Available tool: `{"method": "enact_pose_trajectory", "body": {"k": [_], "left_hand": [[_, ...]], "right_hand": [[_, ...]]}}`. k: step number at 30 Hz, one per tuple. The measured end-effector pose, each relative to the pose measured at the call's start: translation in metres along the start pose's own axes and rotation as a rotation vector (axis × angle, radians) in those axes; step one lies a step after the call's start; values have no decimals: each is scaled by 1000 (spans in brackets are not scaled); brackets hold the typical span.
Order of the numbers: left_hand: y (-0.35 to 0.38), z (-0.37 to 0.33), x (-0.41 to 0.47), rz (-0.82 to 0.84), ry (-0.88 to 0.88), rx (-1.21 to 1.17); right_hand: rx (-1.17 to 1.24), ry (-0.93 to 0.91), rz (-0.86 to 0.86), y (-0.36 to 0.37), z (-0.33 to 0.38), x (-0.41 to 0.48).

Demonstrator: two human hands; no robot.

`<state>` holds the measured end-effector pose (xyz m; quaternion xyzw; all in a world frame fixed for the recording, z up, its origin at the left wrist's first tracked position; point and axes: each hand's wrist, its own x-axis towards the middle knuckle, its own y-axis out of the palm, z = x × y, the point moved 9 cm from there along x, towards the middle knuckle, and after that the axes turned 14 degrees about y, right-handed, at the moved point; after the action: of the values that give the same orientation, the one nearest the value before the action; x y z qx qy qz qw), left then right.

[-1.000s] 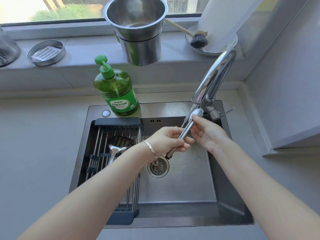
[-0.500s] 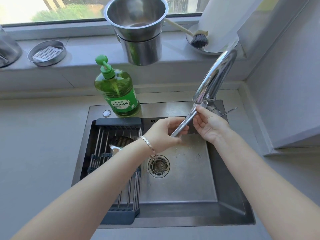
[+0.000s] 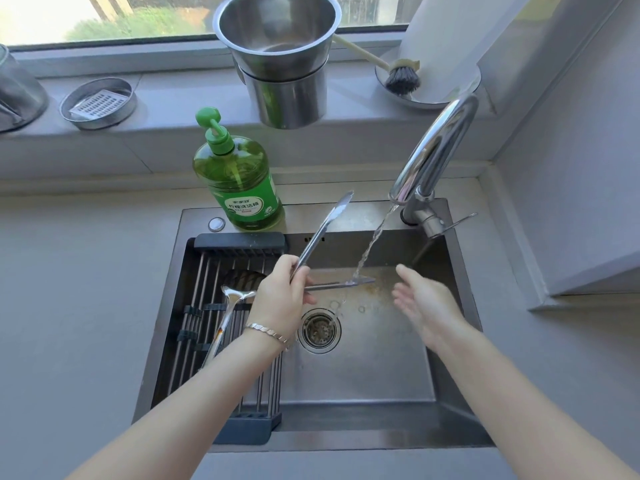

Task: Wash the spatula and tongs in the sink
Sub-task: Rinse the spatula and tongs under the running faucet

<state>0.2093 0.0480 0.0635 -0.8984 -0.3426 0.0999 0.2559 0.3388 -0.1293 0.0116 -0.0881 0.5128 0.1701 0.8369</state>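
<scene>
Two hands were on the tongs (image 3: 320,235) half a sec ago, w/ the arms squeezed together and the tip up by the spout; now only one is. L hand (image 3: 280,299) grips them at the hinge end, fingers curled round, over the middle of the sink (image 3: 374,358) just right of the rack. R hand (image 3: 424,304) has let go and hangs open, fingers loose and spread, toward the right side of the sink and clear of the metal. W/ that release the tongs have sprung into a wide V. One arm points up toward the back edge, near the soap bottle (image 3: 239,181). The other lies approx level w/ its tip right under the water stream (image 3: 372,244) from the faucet (image 3: 440,143). So the wash has gone from handling the shut pair to rinsing the arms apart, inner faces incl., which prob. means a late rinse for the tongs. Only the lower tip is getting water; the upper arm is out of the stream and looks to need its turn. Spatula (image 3: 227,318) lies on the rack (image 3: 239,241) at the left side of the sink, bowl toward the back, neither hand on it, same spot as before; can't tell whether it's been washed yet.
</scene>
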Motion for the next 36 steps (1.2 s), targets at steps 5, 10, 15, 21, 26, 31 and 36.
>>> {"method": "enact_pose_trajectory", "body": {"k": [5,10,15,21,26,31,36], "left_hand": [[7,-7,-21,46,130,-112],[7,-2,-29,71,186,-126],[11,-1,-27,62,170,-165],[39,7,-4,63,4,-235],[69,-3,20,8,-108,-427],[96,-32,33,95,-60,-485],[110,-35,25,168,-92,-432]], "right_hand": [[309,177,344,46,-16,8],[275,56,203,46,3,8],[105,-77,43,35,16,-4],[225,-205,108,25,36,-15],[270,-415,109,8,64,-40],[389,-515,17,-27,78,-48],[394,-474,-14,-40,73,-42]]}}
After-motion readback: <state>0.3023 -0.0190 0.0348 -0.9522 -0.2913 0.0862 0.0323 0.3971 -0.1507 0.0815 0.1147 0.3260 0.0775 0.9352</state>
